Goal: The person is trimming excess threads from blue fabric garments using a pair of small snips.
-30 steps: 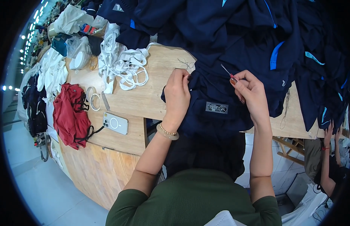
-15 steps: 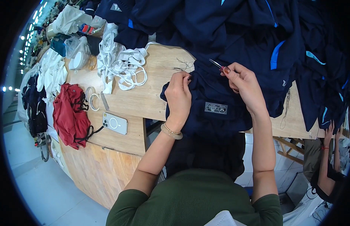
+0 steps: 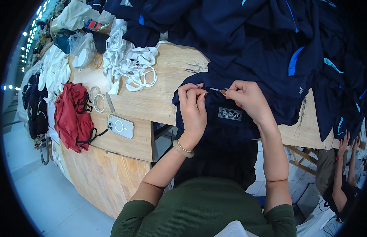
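Head view: grey rectangular label (image 3: pixel 229 114) on navy garment (image 3: pixel 215 118).

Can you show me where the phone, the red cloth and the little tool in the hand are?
phone (image 3: pixel 120 126), head view, middle of its back.
red cloth (image 3: pixel 71 114), head view, middle folds.
little tool (image 3: pixel 217 90), head view, metal tip.

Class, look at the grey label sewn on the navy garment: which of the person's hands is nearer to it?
Right. The right hand sits just above the grey label, almost touching it, holding a small tool. The left hand pinches the navy garment farther to the label's left.
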The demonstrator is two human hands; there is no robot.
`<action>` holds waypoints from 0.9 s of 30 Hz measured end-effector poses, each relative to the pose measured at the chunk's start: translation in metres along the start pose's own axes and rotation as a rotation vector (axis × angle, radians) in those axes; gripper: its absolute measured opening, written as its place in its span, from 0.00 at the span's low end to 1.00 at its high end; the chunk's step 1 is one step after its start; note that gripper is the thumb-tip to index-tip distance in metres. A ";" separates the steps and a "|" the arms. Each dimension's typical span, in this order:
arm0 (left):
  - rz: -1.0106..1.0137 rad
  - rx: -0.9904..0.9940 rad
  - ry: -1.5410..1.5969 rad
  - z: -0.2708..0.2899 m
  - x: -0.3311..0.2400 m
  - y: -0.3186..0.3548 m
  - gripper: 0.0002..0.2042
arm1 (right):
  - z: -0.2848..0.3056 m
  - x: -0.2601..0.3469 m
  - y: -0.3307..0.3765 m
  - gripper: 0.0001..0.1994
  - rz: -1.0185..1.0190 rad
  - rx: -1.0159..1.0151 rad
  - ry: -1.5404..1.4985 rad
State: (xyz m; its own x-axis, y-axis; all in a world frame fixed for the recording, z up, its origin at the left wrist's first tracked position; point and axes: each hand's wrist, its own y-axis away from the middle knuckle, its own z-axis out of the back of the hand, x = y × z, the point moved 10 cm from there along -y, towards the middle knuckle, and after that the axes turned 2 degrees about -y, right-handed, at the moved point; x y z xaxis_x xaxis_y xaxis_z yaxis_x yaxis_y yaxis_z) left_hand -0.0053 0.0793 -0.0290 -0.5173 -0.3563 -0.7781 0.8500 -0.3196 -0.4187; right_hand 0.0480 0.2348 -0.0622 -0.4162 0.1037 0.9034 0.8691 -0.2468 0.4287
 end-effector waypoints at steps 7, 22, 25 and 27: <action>0.035 0.012 -0.033 0.004 -0.008 0.004 0.02 | 0.006 -0.001 0.006 0.13 0.017 -0.107 0.129; 0.197 0.000 0.176 0.000 0.008 0.022 0.03 | -0.002 -0.002 0.001 0.13 0.044 -0.079 0.183; 0.206 0.005 0.182 -0.001 0.009 0.024 0.03 | -0.003 -0.003 -0.001 0.13 0.046 -0.072 0.184; 0.214 0.007 0.188 -0.001 0.009 0.024 0.03 | -0.004 -0.002 -0.001 0.13 0.046 -0.070 0.182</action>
State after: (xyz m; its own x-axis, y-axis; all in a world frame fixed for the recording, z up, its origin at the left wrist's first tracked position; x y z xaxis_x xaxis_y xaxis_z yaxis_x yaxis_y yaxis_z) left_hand 0.0101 0.0693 -0.0467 -0.2985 -0.2478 -0.9217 0.9367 -0.2613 -0.2331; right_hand 0.0469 0.2309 -0.0647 -0.4231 -0.0838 0.9022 0.8705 -0.3140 0.3790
